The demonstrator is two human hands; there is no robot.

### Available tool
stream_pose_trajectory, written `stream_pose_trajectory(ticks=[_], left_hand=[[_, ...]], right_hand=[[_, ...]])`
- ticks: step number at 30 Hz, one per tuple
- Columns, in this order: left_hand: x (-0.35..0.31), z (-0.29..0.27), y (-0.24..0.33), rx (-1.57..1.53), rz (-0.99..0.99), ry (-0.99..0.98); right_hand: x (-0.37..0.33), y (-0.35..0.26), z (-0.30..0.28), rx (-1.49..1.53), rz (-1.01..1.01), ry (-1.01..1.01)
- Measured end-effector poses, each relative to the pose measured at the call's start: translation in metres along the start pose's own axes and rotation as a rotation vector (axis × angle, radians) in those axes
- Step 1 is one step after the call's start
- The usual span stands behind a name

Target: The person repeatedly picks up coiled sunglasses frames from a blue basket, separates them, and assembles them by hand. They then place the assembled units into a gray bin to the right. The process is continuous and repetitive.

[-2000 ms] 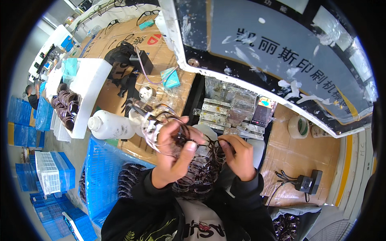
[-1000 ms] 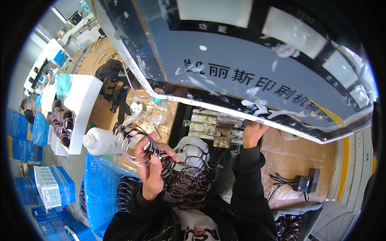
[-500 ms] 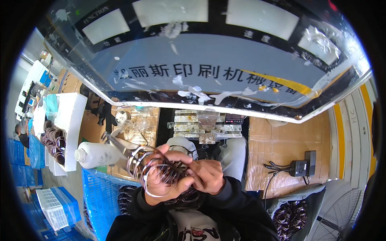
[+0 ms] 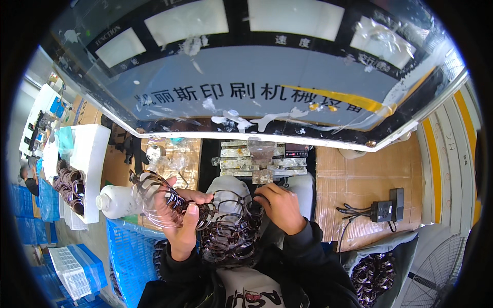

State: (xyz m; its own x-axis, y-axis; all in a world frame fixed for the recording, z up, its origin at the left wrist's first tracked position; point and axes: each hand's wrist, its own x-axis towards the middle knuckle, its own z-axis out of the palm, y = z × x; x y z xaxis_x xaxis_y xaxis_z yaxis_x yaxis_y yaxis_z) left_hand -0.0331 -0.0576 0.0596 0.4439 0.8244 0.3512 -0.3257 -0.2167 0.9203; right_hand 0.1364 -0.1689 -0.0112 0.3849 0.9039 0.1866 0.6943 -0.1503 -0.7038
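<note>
In my left hand [image 4: 181, 228] is a fanned bunch of dark brown eyeglass frames [image 4: 167, 197], gripped between thumb and fingers. My right hand [image 4: 283, 206] is closed in a pinch at the right end of a single eyeglass frame [image 4: 229, 194]. That frame spans the gap between my hands, its left end close to the fingertips of my left hand. Below it, a heap of similar brown eyeglass frames [image 4: 231, 241] lies at my lap. Some frames in the bunch are hidden behind my left fingers.
A grey machine panel [image 4: 205, 66] overhangs the work area. Below it is a slatted metal fixture [image 4: 236, 161]. A white bottle [image 4: 118, 200] and a foam box [image 4: 92, 169] are on the left. Adapters with cables [image 4: 382, 211] lie on cardboard at right, above a bag of frames [image 4: 372, 277].
My hands were together at the bunch and have moved apart. The right hand went right with one eyeglass frame; the left went left with the bunch. The heap below is now uncovered.
</note>
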Motion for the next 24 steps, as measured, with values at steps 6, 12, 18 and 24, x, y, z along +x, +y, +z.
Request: stream_pose_trajectory(ticks=[6,12,18,24], left_hand=[[0.0,-0.003,-0.001,0.042,0.034,-0.009],[0.001,-0.017,0.013,-0.097,0.055,0.106],[-0.003,-0.019,0.012,-0.047,0.129,0.098],[-0.009,-0.018,0.005,-0.003,0.116,0.121]], right_hand=[[0.005,-0.021,-0.022,0.101,-0.038,0.191],[0.008,-0.015,-0.06,0.363,-0.05,0.35],[0.058,0.042,-0.027,1.205,-0.098,0.668],[0.088,0.079,0.008,0.301,0.01,0.671]])
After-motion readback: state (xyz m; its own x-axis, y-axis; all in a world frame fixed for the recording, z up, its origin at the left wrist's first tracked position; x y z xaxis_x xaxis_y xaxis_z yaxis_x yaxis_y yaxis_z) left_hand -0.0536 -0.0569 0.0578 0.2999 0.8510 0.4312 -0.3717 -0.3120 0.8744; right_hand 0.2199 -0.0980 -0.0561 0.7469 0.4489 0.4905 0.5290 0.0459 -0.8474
